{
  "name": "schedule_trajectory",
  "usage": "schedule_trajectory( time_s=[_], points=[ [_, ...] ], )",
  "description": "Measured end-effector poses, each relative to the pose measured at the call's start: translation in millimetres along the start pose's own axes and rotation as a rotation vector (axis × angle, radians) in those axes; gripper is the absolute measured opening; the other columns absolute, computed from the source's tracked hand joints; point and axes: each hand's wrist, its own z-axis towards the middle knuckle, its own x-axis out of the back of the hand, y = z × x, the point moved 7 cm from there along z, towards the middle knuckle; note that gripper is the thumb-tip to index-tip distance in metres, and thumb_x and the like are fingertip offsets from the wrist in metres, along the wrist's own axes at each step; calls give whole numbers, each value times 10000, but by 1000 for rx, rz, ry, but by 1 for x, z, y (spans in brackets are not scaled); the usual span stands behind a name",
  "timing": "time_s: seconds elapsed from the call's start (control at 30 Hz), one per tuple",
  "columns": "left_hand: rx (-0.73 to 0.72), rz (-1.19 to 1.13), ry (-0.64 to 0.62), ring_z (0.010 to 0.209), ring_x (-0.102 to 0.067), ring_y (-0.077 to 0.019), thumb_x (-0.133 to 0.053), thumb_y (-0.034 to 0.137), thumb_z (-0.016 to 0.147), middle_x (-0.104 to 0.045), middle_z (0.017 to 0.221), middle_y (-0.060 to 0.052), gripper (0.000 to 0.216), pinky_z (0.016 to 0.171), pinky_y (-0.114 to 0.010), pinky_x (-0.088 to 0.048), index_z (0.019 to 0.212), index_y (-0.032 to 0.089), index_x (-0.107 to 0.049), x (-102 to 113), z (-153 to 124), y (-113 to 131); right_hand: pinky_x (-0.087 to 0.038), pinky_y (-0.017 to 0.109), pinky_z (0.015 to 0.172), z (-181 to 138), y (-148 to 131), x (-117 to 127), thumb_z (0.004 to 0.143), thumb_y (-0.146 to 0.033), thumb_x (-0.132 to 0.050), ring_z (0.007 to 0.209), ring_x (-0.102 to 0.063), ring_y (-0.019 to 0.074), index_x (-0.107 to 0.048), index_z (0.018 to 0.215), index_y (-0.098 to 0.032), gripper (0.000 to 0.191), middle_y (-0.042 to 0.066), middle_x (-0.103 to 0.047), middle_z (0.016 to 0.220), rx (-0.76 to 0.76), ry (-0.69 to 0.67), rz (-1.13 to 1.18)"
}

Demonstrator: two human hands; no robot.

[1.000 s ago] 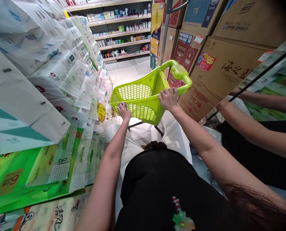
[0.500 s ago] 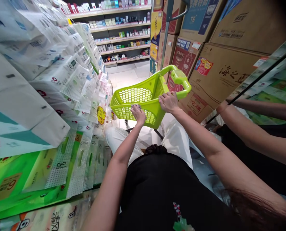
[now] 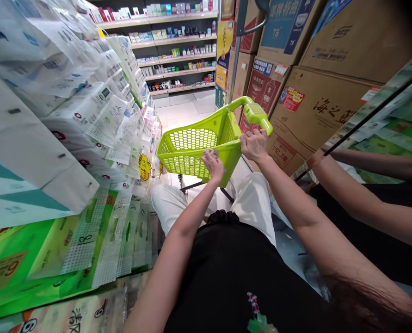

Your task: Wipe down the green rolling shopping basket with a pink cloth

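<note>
A lime-green shopping cart with a mesh-sided basket stands sideways in front of my legs. Its basket looks bare inside. My left hand is closed on a small greyish cloth and presses it against the near outer side of the basket, just under the rim. Fingers of my right hand are wrapped over the basket's rim at the handle end, below the green push handle. The palm side of both hands is hidden.
Stacked tissue packs crowd the left side, with green packs lower down. Cardboard cartons are piled on the right, beside a mirror-like panel. Shelves of small boxes and bottles stand across the tiled floor.
My left hand has slid right along the basket's side with the cloth. My right hand has shifted slightly right along the rim, towards the handle. The cart has hardly moved.
</note>
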Motion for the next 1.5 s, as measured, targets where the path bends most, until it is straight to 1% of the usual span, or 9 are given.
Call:
schedule_trajectory(
  time_s=[0.13,0.23,0.37,0.57,0.8,0.97,1.2,1.37,1.5],
  points=[
    [-212,-14,-82,1358,-479,-321,-526,58,835,-501,1332,-181,549,1214,-530,-359,1363,206,-497,-22,-23,23,-240,498,969,-4,-2,5,1030,-322,-265,1014,-524,323,-744,1017,-162,505,144,-741,1025,9,13,9],
    [-167,46,-94,1320,-505,-305,-499,36,841,-519,1300,-164,517,1176,-503,-404,1323,222,-529,3,-15,4,-242,496,971,-5,-2,6,1028,-320,-259,1005,-522,316,-740,1000,-167,506,140,-735,1008,13,13,5],
    [50,88,103,1286,-518,-297,-503,18,828,-515,1266,-159,482,1150,-495,-431,1272,207,-523,39,-2,-25,-247,500,974,-4,-3,4,1025,-317,-264,992,-526,306,-736,969,-167,499,136,-727,993,-24,19,0],
    [-341,23,-37,1351,-483,-274,-442,97,941,-487,1339,-178,350,1181,-479,-411,1253,190,-569,-8,-25,16,-256,498,977,-4,-6,2,1018,-300,-289,1006,-529,313,-723,972,-177,453,134,-728,1007,-31,12,-23],
    [-456,190,-288,1186,-576,-307,-464,66,899,-601,1205,-168,357,1085,-523,-482,1183,192,-641,-21,-50,-22,-259,493,966,-8,-3,4,1020,-297,-278,997,-530,313,-735,985,-192,469,123,-725,988,-2,25,-38],
    [-567,188,-265,1199,-561,-301,-433,62,919,-594,1221,-161,405,1093,-489,-471,1237,199,-644,-29,-46,-8,-255,503,956,-10,-1,3,1026,-291,-258,967,-530,313,-734,955,-181,494,134,-725,954,-43,74,-22],
    [-544,354,-369,1153,-599,-328,-405,118,956,-642,1200,-195,371,1048,-507,-485,1213,174,-667,-9,-48,-31,-254,499,968,-13,-5,8,1014,-288,-279,977,-537,314,-742,1007,-182,475,129,-725,985,-9,40,-29],
    [-525,282,-173,1281,-545,-309,-374,124,981,-599,1348,-186,427,1138,-508,-414,1298,223,-641,11,-20,-18,-248,501,967,-14,-4,6,1018,-295,-272,973,-536,322,-746,994,-185,487,137,-728,978,-30,70,-11],
    [-477,316,-233,1240,-565,-313,-393,130,974,-624,1292,-195,389,1123,-510,-416,1250,212,-654,12,-18,-34,-245,504,975,-15,-3,6,1031,-320,-258,981,-534,322,-738,998,-188,499,132,-723,965,-24,81,6]
  ],
)
